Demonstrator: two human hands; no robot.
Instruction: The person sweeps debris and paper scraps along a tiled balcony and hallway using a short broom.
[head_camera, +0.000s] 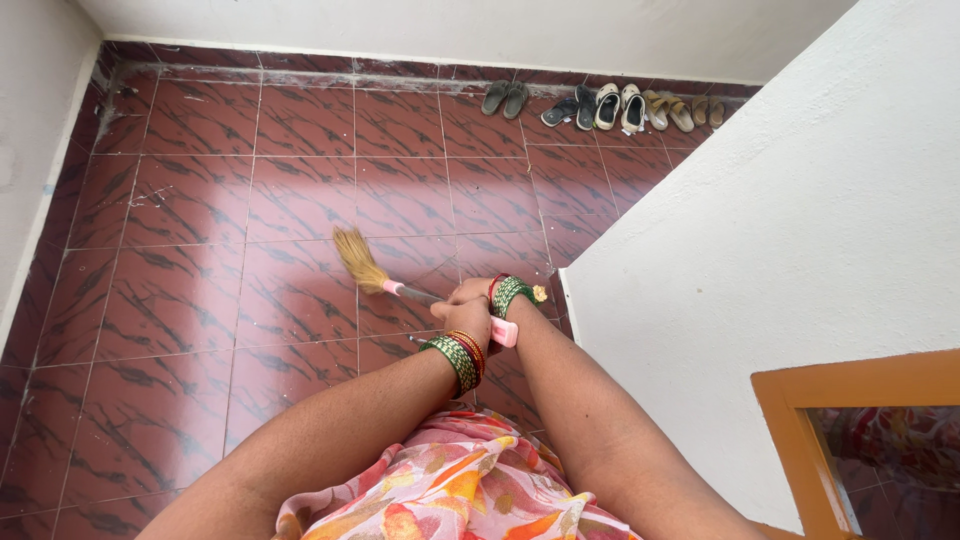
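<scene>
While both hands grip it, the straw-bristled broom with pink plastic handle (400, 285) runs its long axis up-left from the body, bristle head resting on the dark red marbled tile floor (200, 300). Left hand (466, 320) has its fingers clamped on the handle's near end; right hand (474, 291) sits just beyond, fingers also wrapped on the shaft. Bristles lie well forward-left of both.

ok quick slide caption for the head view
Both hands, left and right, grip a broom over red tiled floor.
</scene>
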